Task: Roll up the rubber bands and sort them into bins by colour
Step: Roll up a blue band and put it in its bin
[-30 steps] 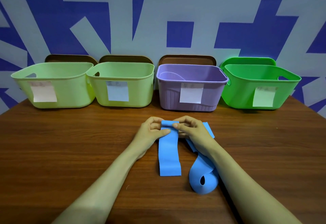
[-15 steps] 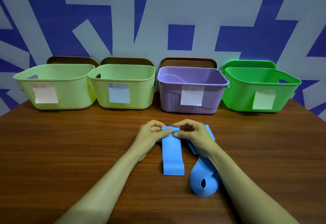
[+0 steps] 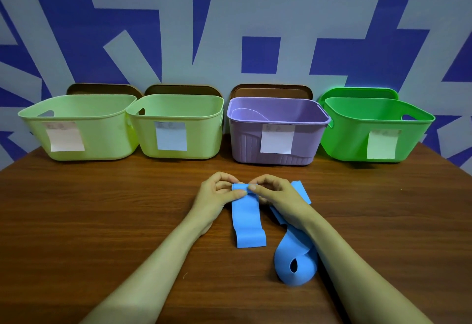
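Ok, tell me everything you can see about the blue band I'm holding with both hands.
The blue band is a wide, flat strip of plain sky blue, matte and rubbery-looking. It lies lengthwise on the wooden table, running from the hands toward the person. Its far end is turned over into the start of a roll, pinched there by the left hand and right hand. The near end ripples slightly and ends in a straight edge. A second blue band lies to its right.

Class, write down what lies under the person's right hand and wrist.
A second blue rubber band: its far end and its looped near end show on either side of the right hand. Its middle stretch is covered by the wrist.
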`<state>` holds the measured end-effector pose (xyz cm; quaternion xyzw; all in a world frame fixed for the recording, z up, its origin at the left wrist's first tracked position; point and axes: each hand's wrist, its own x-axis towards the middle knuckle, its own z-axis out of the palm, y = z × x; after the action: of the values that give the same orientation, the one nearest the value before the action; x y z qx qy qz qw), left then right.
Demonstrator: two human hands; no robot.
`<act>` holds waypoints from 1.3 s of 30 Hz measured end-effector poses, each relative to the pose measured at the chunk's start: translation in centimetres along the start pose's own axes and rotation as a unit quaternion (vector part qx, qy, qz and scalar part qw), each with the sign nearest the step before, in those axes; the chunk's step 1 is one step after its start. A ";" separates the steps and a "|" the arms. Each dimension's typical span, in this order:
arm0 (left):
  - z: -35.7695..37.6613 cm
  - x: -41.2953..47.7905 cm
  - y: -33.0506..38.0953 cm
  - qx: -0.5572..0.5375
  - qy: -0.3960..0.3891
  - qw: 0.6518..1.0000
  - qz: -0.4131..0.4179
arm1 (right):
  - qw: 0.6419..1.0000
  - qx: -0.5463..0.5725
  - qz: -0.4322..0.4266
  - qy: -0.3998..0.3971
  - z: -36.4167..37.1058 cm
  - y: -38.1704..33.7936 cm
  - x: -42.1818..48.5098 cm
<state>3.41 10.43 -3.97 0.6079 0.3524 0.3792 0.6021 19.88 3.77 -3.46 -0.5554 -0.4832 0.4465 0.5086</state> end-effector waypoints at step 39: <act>0.3 0.0 0.0 0.024 -0.025 0.999 -0.005 | 0.989 0.137 -0.042 0.039 -0.2 -0.1 -0.1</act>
<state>3.69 10.33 -3.91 0.6302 0.3488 0.3522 0.5976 20.06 3.68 -3.39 -0.4770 -0.4204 0.4650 0.6160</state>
